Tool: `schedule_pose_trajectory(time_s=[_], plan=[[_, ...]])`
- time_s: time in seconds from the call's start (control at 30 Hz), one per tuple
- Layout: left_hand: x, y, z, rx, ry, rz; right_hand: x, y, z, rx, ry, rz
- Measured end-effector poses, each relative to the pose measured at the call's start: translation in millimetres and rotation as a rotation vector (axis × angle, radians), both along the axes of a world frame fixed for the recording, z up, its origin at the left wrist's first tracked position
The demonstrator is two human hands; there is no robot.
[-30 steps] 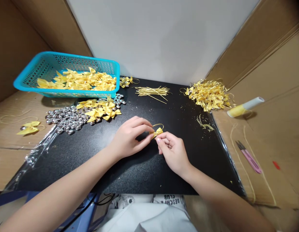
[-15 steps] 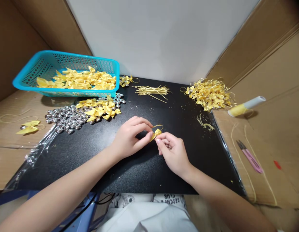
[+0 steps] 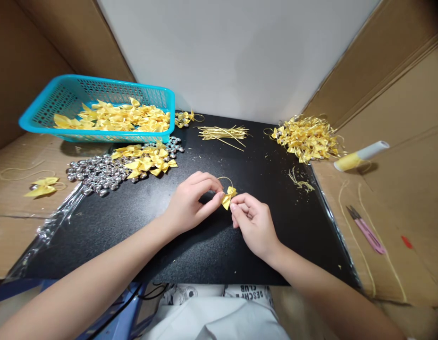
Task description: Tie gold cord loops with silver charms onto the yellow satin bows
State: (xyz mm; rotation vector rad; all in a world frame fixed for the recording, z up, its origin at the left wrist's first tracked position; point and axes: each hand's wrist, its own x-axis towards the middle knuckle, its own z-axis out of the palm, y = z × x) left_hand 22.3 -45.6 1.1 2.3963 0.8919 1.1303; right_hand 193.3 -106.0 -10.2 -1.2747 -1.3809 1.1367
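Over the middle of the black table, a yellow ribbon bow (image 3: 228, 197) hangs between my two hands, with a thin gold cord loop (image 3: 226, 179) arching above it. My left hand (image 3: 197, 200) is closed in a pinch, thumb and fingertips at the bow's left side and the loop's end. On the other side, my right hand (image 3: 252, 219) pinches at the bow's right edge, its other fingers curled in; a cord end there is too small to make out. Behind them lies a bundle of cut gold cords (image 3: 223, 134).
A blue basket (image 3: 98, 137) of yellow bows stands at the back left. Silver bells (image 3: 98, 172) and loose bows (image 3: 151, 160) lie before it. Finished bows with loops (image 3: 306, 137) are heaped at back right. Pink snips (image 3: 368, 233), a tube (image 3: 362, 156) and cord scraps (image 3: 301, 180) lie right.
The bow has turned and shows more of its face between my fingers. The cord loop has shifted left and stands wider. Both hands have barely moved.
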Motion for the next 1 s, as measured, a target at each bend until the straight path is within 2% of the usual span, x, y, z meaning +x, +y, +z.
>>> schedule_pose_trajectory(time_s=[0.87, 1.0], plan=[[1.5, -3.3, -0.6, -0.018, 0.009, 0.009, -1.4, 2.1, -2.3, -0.049, 0.028, -0.005], [2.0, -4.1, 0.1, 0.019, 0.007, 0.004, -1.5, 1.9, -1.7, -0.041, 0.038, -0.011]])
